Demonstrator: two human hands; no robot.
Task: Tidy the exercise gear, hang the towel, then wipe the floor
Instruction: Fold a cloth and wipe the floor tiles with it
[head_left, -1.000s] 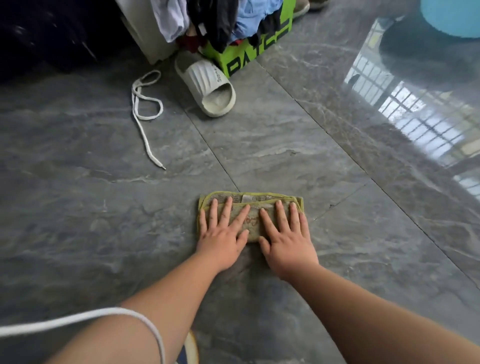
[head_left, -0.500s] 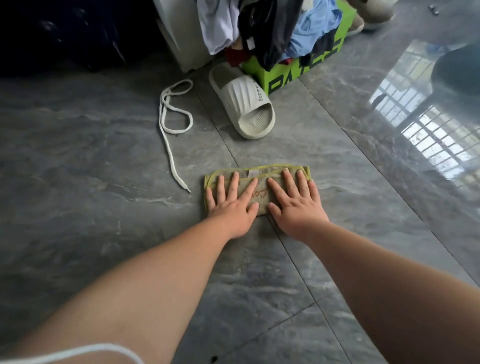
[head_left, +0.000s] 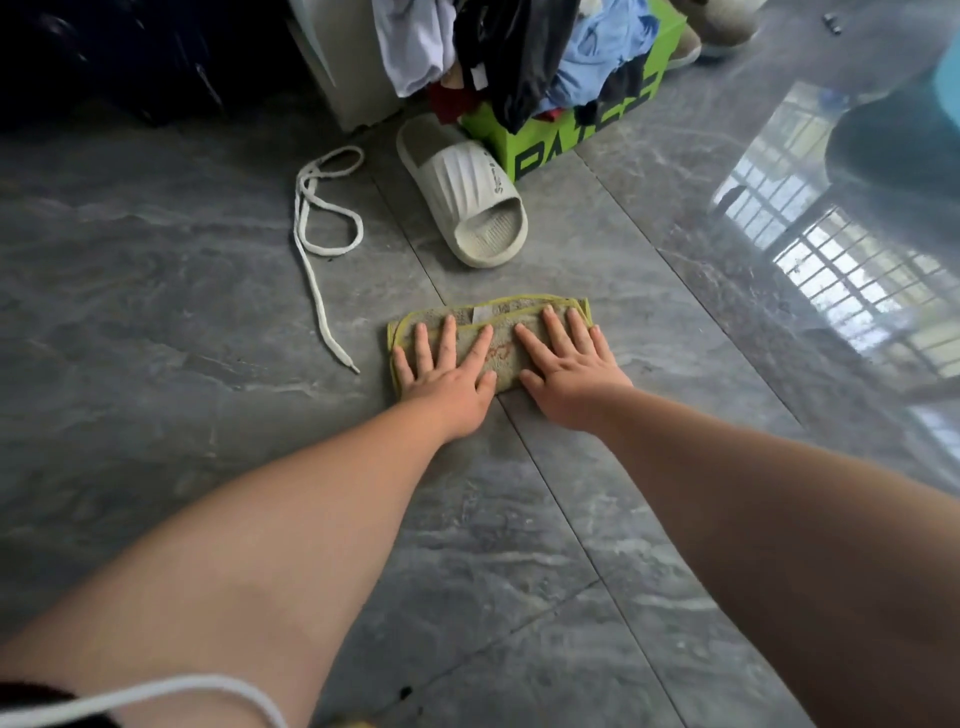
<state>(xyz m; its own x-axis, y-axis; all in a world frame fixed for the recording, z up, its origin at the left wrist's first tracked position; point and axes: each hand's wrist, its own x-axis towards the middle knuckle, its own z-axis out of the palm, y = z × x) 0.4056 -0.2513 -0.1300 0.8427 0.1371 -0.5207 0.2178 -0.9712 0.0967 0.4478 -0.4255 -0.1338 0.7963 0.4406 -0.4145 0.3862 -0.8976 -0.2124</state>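
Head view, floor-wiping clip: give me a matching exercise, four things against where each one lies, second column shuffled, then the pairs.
Things:
1. cloth
2. shoelace
3. slipper
4. green box

Places:
A. loose on the floor, left of the cloth
B. flat under the left hand and the right hand
C. under a heap of clothes at the top
D. on the floor beyond the cloth, its front end against the green box

Pairs: 1-B, 2-A, 3-D, 4-C
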